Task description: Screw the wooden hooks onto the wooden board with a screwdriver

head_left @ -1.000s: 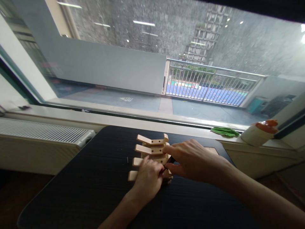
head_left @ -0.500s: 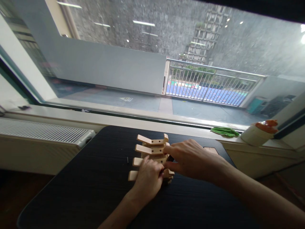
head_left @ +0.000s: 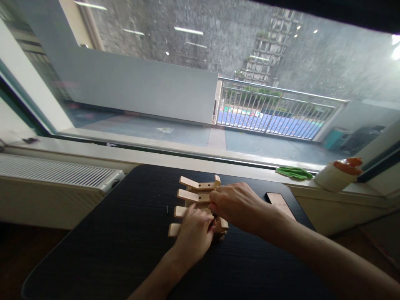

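The wooden rack (head_left: 195, 196), at one o'clock on the counter (head_left: 109, 246), looks light and stiff, best steadied by its six-o'clock slats (head_left: 174, 230), where the left hand (head_left: 195, 229) clamps its fingers; the right hand (head_left: 239, 205) pinches a dark tool (head_left: 214, 215).

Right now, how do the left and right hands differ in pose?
The left hand lies across the two nearest strips of the wooden rack; the right hand grips a mostly hidden dark item. The left hand comes in from the bottom edge, the right hand from the lower right. Both are bare.
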A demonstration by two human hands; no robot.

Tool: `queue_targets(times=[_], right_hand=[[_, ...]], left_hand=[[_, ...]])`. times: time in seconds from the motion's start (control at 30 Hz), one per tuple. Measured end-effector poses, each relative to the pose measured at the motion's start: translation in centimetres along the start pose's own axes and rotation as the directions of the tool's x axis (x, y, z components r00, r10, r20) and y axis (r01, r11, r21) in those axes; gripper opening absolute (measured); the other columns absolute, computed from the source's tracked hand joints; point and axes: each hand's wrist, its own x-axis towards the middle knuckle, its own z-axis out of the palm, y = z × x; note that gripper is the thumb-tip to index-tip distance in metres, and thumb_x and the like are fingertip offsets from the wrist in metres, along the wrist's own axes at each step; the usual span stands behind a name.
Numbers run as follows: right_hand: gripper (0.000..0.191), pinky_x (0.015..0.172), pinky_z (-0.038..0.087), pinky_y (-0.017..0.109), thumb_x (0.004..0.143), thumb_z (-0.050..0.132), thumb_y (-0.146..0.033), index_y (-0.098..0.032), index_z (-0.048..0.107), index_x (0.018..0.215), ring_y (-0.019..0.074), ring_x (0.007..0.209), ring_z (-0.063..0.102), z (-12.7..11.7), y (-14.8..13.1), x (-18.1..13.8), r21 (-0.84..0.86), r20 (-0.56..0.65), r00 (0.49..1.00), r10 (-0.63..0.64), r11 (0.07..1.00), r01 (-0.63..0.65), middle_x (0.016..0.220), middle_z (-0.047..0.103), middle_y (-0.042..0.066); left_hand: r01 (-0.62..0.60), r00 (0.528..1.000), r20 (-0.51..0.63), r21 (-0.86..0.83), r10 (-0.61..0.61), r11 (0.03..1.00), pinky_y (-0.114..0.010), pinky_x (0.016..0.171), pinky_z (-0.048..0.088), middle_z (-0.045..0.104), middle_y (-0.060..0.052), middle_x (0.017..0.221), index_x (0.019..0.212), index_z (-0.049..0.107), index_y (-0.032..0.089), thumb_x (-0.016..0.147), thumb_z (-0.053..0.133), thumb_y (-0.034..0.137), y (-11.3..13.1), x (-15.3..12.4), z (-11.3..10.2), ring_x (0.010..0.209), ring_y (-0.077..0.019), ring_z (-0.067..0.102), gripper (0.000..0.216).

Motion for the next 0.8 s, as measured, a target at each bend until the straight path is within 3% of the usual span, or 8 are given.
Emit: queue_targets(times=[0.17,0.37,0.6,0.8], right_hand=[[0.015,0.054,0.031,0.025,0.086,0.044,-0.028,-0.019,0.056,0.089,0.0155,0.074,0.059,-1.2,0.3,-0.9,0.079,0.036,0.999,0.001,0.997,-0.004,0.091,0.064,0.003],[0.009,0.054,0.031,0.024,0.082,0.047,-0.022,-0.018,0.054,0.086,0.0155,0.074,0.059,-1.7,0.4,-1.4,0.126,0.065,0.998,0.015,0.992,-0.023,0.090,0.064,0.002],[0.024,0.052,0.030,0.025,0.089,0.040,-0.037,-0.018,0.054,0.091,0.0186,0.070,0.061,-1.0,0.4,-0.9,0.043,0.013,0.998,0.064,0.997,-0.064,0.084,0.065,0.005],[0.015,0.054,0.030,0.025,0.083,0.049,-0.025,-0.022,0.054,0.096,0.0160,0.076,0.060,-2.1,0.7,-1.7,0.102,0.030,0.999,-0.012,0.995,0.009,0.095,0.065,0.000]], left_hand=[[-0.001,1.000,-0.008,0.001,0.001,1.000,-0.041,0.104,0.022,0.066,-0.004,0.083,0.078,0.065,0.021,0.077,0.051,0.020,-0.1,-0.1,0.0,0.093,-0.0199,0.056,0.014],[-0.003,1.000,-0.010,0.010,0.003,1.000,-0.041,0.104,0.021,0.065,-0.004,0.082,0.079,0.066,0.021,0.079,0.050,0.021,-0.3,0.0,0.2,0.093,-0.0196,0.056,0.016],[0.021,1.000,-0.014,0.022,-0.020,1.000,-0.041,0.105,0.021,0.064,-0.003,0.077,0.072,0.065,0.020,0.078,0.051,0.022,-0.3,-0.1,0.4,0.088,-0.0189,0.056,0.015],[0.011,1.000,-0.020,0.020,-0.010,1.000,-0.041,0.104,0.022,0.065,-0.004,0.080,0.077,0.066,0.021,0.078,0.051,0.022,-0.2,-0.1,0.3,0.091,-0.0194,0.056,0.014]])
